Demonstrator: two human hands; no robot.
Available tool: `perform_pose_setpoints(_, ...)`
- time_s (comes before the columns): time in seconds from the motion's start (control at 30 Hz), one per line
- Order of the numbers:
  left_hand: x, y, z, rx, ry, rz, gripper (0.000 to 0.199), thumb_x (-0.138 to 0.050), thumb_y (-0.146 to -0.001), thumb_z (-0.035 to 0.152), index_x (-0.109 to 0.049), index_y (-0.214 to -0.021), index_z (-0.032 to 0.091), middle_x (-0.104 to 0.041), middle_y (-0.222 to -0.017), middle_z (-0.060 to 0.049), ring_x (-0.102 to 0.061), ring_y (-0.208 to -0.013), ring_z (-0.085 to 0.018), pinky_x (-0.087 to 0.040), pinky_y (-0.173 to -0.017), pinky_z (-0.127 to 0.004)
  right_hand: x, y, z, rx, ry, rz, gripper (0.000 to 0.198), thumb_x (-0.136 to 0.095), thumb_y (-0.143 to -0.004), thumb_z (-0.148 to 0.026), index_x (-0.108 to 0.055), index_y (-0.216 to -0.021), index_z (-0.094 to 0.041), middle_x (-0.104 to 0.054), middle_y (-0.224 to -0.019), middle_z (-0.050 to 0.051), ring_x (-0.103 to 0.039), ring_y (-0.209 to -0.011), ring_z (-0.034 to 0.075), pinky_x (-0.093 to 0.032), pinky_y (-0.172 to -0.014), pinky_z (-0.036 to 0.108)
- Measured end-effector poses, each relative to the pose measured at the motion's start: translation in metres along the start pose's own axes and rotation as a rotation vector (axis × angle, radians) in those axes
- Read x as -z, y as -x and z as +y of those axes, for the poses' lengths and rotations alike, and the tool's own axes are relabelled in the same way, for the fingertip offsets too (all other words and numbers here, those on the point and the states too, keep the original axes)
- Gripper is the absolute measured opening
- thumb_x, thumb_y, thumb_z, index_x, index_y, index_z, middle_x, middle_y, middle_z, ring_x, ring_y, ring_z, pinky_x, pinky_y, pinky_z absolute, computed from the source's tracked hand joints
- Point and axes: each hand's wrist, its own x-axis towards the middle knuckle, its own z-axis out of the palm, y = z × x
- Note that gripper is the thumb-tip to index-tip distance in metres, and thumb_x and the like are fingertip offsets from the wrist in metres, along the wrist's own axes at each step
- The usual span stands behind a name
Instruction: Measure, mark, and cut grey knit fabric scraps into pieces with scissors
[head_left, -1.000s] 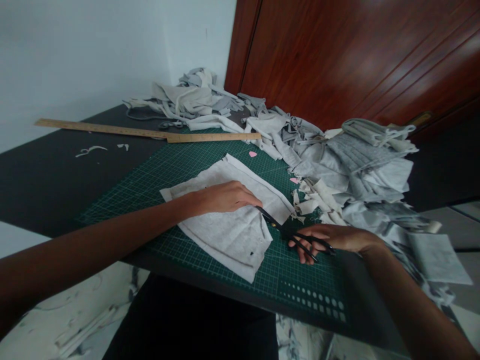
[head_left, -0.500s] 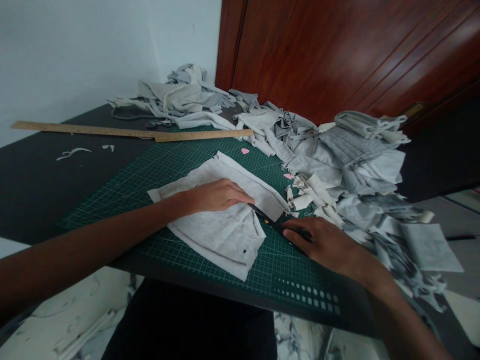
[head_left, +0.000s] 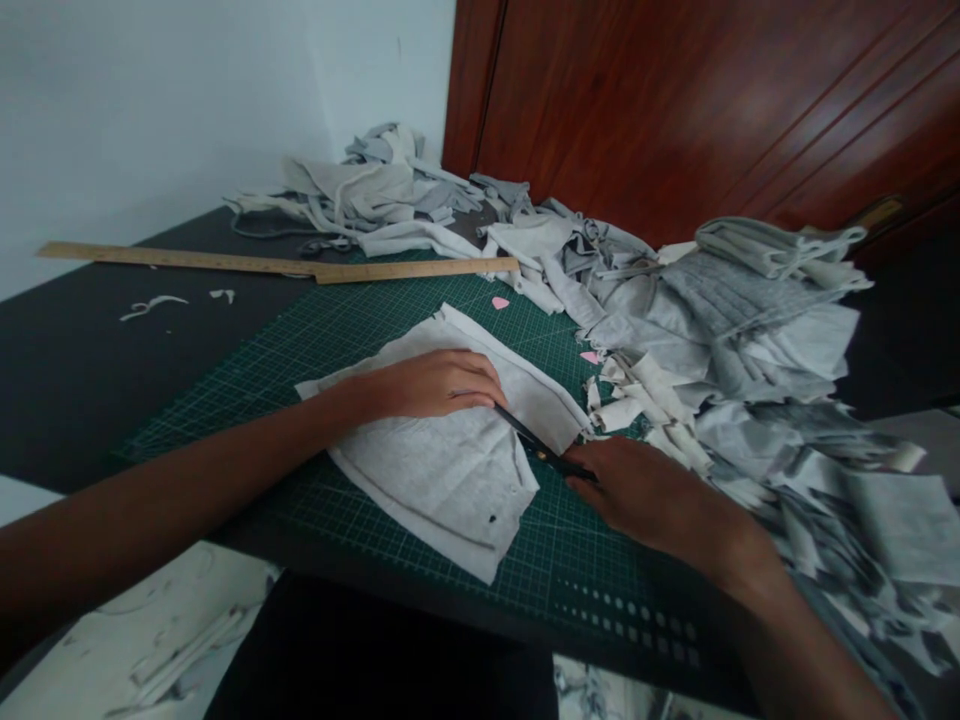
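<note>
Got my right hand clenched on black scissors at the right edge of the grey cloth, left hand on top (can't tell if pinching), green mat open past its near side.

Head-worn view, facing forward and down, close over table
</note>
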Motion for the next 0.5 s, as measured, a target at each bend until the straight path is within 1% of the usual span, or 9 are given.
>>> perform_pose_setpoints(0.07, 0.008, 0.000, 0.000, -0.021, 0.014, 0.005, 0.023, -0.060, -0.105, 0.023, -0.081, -0.113, 0.025, -0.082, -0.114, -0.005, -0.070, -0.113, -0.017, -0.051, -0.106, -0.029, 0.000, 0.000, -0.001, -0.021, 0.010, -0.001, 0.026, -0.052, -0.104, -0.030, -0.075, -0.111, -0.019, -0.078, -0.113, 0.014, -0.073, -0.104, 0.031, -0.047, -0.083, 0.039)
perform_pose_setpoints(0.17, 0.015, 0.000, 0.001, -0.054, 0.035, -0.003, 0.020, -0.062, -0.105, 0.022, -0.082, -0.108, 0.025, -0.082, -0.111, -0.004, -0.067, -0.111, -0.018, -0.049, -0.106, -0.031, 0.000, -0.001, -0.002, -0.043, 0.029, 0.002, 0.025, -0.054, -0.104, -0.030, -0.075, -0.112, -0.020, -0.078, -0.114, 0.015, -0.074, -0.105, 0.034, -0.048, -0.083, 0.041)
perform_pose_setpoints(0.37, 0.012, 0.003, -0.003, -0.009, 0.025, 0.019, 0.020, -0.063, -0.104, 0.026, -0.084, -0.106, 0.023, -0.078, -0.105, -0.007, -0.064, -0.103, -0.019, -0.050, -0.095, -0.030, -0.002, -0.005, 0.003, -0.036, 0.042, -0.038, 0.028, -0.050, -0.105, -0.029, -0.076, -0.104, -0.020, -0.079, -0.105, 0.015, -0.077, -0.099, 0.035, -0.050, -0.078, 0.042)
perform_pose_setpoints(0.5, 0.012, 0.002, -0.002, -0.020, 0.040, 0.011, 0.019, -0.065, -0.104, 0.026, -0.083, -0.105, 0.022, -0.077, -0.101, -0.007, -0.063, -0.101, -0.020, -0.049, -0.092, -0.030, -0.003, -0.004, 0.002, -0.032, 0.043, -0.009, 0.026, -0.053, -0.104, -0.028, -0.077, -0.108, -0.020, -0.080, -0.108, 0.016, -0.077, -0.100, 0.036, -0.052, -0.080, 0.043)
